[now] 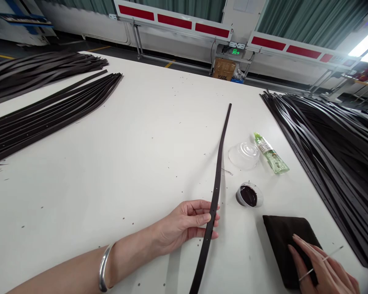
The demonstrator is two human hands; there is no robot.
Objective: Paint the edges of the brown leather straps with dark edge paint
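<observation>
A long, narrow dark strap point(217, 185) with small holes runs up the middle, its far end raised a little above the table. My left hand point(191, 224) grips it, thumb on top and fingers beneath. At the lower right my right hand point(325, 267) rests its fingertips on a dark, cloth-like block point(290, 237). A thin white stick point(320, 261) with a dark tip is tucked between the fingers of that hand. Just beyond the block stands a small clear cup point(250, 195) of dark liquid.
A clear lid point(244, 155) and a green glue bottle or tube point(271, 154) lie past the cup. Piles of dark straps cover the right side point(334, 163) and the left side point(49, 106) of the white table point(110, 196). Small dark specks dot the tabletop.
</observation>
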